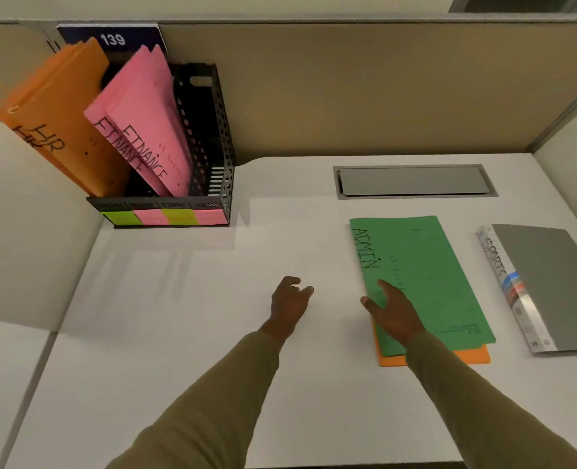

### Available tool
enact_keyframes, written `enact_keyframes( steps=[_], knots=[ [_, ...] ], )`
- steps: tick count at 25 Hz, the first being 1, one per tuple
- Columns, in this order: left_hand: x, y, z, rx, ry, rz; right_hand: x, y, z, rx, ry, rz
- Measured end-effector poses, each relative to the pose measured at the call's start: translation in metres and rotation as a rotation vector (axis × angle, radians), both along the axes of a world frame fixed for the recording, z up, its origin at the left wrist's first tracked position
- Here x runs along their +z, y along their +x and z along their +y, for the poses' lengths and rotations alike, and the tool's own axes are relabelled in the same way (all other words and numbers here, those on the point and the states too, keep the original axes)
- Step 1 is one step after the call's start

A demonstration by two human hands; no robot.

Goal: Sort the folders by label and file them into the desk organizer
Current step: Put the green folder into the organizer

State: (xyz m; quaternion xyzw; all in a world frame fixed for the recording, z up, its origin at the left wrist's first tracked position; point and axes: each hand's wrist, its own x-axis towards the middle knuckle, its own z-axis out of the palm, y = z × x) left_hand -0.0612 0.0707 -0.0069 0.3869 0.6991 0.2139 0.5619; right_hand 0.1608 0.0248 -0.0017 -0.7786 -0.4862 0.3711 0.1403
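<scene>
White desk (185,299) inside a beige cubicle: your right hand (393,311) lies fingers spread on the green ADMIN folder (425,275) near the right edge; left hand (288,304) loosely curled, empty. Slide it clear of the orange folder (473,357) beneath. Organizer (209,137), back-left corner: two orange, two pink. One grey SPORTS binder (547,286).

Your sleeves (232,384) are olive, over a white desk (185,299). The black perforated desk organizer (212,137) carries lime and pink sticky labels (165,217) along its front; in it you have orange HR folders (60,110) and pink FINANCE folders (144,116), lettered in black. The ADMIN folder (422,272) is green, atop an orange folder (390,360). The SPORTS binder (551,286) is grey with a white, blue and red spine. The partition wall (365,89) is tan, the desk grommet cover (414,181) grey, the 139 sign (112,38) navy with white digits
</scene>
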Motion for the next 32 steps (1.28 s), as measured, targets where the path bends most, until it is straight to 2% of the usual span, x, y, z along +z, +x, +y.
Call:
enact_keyframes(
  steps=[4,7,12,16,20,23,26,32],
  knots=[
    [-0.008,0.060,-0.027,-0.177,-0.109,-0.108,-0.021,0.047,-0.025,-0.062,-0.135,-0.129],
    [-0.016,0.092,-0.044,-0.233,-0.194,-0.181,-0.036,0.056,-0.041,0.023,-0.293,-0.146],
    [-0.023,0.110,-0.057,-0.120,-0.226,-0.295,-0.048,0.038,-0.058,0.258,-0.344,-0.217],
    [-0.022,0.096,-0.055,-0.021,-0.215,-0.330,-0.036,0.015,-0.058,0.297,-0.331,-0.157],
    [-0.023,0.065,-0.053,-0.032,-0.124,-0.247,-0.021,-0.017,-0.056,0.331,-0.256,0.005],
    [-0.022,0.021,-0.047,-0.089,-0.032,-0.201,-0.013,-0.042,-0.049,0.238,-0.183,0.139],
    [-0.008,-0.022,-0.038,-0.112,0.019,-0.295,-0.004,-0.061,-0.028,0.079,-0.164,0.223],
    [0.032,-0.088,-0.020,-0.051,0.175,-0.363,0.029,-0.100,0.051,-0.188,0.022,0.264]
  ],
)
